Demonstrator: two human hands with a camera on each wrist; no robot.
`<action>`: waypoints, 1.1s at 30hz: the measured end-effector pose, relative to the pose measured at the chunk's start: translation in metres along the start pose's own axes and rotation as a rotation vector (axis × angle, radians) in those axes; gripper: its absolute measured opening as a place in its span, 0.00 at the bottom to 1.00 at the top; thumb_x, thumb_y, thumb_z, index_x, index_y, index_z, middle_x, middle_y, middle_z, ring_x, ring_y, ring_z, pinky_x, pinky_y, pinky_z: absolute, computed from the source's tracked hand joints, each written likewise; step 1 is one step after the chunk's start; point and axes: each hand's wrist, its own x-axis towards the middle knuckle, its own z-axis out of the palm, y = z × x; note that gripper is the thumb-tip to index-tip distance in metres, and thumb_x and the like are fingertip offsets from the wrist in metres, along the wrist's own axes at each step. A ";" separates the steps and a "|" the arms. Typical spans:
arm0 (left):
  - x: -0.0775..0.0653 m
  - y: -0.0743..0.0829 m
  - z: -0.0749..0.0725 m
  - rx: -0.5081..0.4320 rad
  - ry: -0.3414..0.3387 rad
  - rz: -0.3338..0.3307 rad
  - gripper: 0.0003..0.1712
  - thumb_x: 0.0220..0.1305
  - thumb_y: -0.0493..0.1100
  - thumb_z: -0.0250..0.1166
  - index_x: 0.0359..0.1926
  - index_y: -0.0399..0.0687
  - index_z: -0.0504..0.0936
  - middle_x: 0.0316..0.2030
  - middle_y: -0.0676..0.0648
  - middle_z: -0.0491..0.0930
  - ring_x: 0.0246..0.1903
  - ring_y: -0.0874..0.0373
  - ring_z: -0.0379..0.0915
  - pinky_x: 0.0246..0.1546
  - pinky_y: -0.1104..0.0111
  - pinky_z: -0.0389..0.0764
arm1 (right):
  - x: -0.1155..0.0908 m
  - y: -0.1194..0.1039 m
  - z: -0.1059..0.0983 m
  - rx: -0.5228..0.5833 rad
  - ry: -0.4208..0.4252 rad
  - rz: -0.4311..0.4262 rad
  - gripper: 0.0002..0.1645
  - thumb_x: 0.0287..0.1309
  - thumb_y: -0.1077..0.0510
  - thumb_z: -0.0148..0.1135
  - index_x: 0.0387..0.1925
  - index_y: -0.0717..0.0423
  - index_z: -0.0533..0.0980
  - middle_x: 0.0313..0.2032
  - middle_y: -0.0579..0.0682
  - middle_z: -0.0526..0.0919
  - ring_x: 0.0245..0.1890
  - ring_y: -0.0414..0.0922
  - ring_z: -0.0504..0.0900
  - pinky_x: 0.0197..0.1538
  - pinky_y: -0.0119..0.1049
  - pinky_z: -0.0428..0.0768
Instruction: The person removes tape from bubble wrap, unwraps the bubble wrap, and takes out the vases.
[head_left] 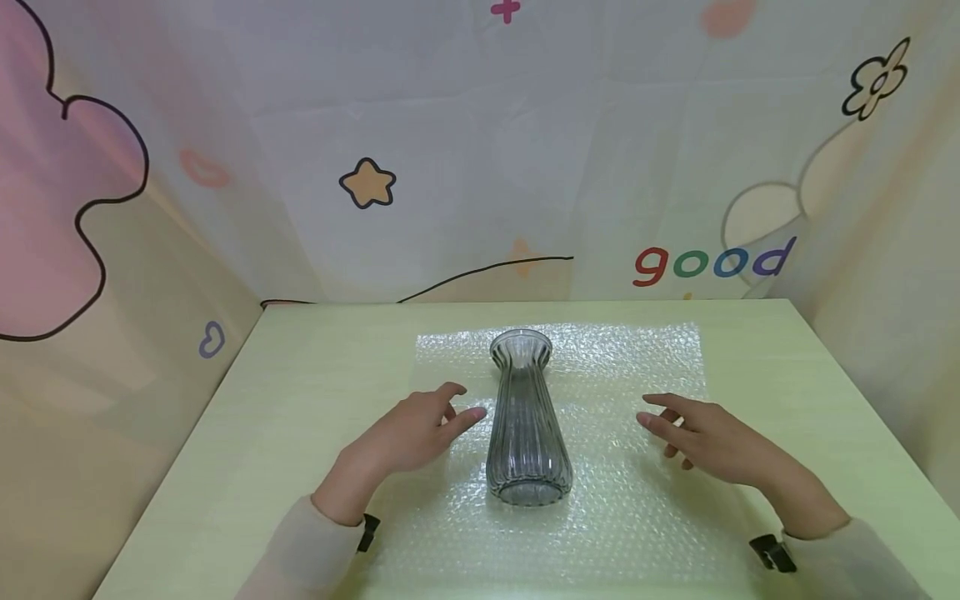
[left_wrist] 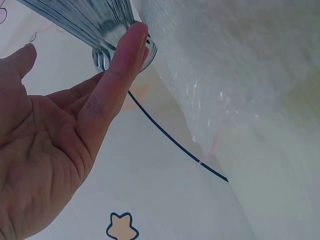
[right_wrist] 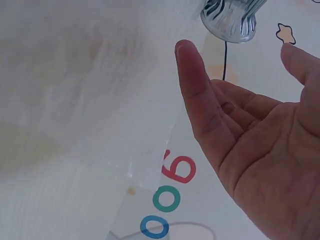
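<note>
A ribbed, smoky-grey glass vase [head_left: 529,425] lies on its side on a sheet of bubble wrap [head_left: 630,492], its flared mouth toward the back and its base toward me. Just left of the vase is my left hand [head_left: 420,429], fingers loosely bent and thumb pointing at the glass; a small gap seems to separate them. My right hand [head_left: 697,433] hovers over the wrap on the right, well apart from the vase, its fingers relaxed. The left wrist view shows the vase [left_wrist: 90,20] beyond the fingers. Part of the vase's mouth [right_wrist: 230,22] appears in the right wrist view.
The bubble wrap lies flat on a pale green table [head_left: 247,417]. A printed cloth backdrop [head_left: 480,167] rises behind the table's far edge and along both sides. Dark clips [head_left: 772,553] sit at both sleeve cuffs.
</note>
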 end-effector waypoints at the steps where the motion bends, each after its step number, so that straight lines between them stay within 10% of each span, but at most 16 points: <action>1: 0.001 0.002 0.000 -0.002 0.001 0.002 0.47 0.63 0.76 0.44 0.69 0.47 0.63 0.42 0.51 0.82 0.37 0.62 0.79 0.47 0.59 0.77 | 0.001 -0.002 0.001 0.005 -0.004 -0.001 0.41 0.67 0.37 0.50 0.71 0.58 0.59 0.44 0.55 0.81 0.30 0.45 0.81 0.35 0.37 0.79; 33: 0.020 0.026 0.022 -0.069 -0.047 0.026 0.55 0.60 0.79 0.41 0.75 0.47 0.51 0.44 0.48 0.84 0.28 0.67 0.79 0.42 0.64 0.80 | 0.033 -0.055 0.039 0.065 -0.066 -0.071 0.43 0.65 0.33 0.50 0.71 0.54 0.59 0.45 0.53 0.81 0.28 0.46 0.82 0.35 0.37 0.79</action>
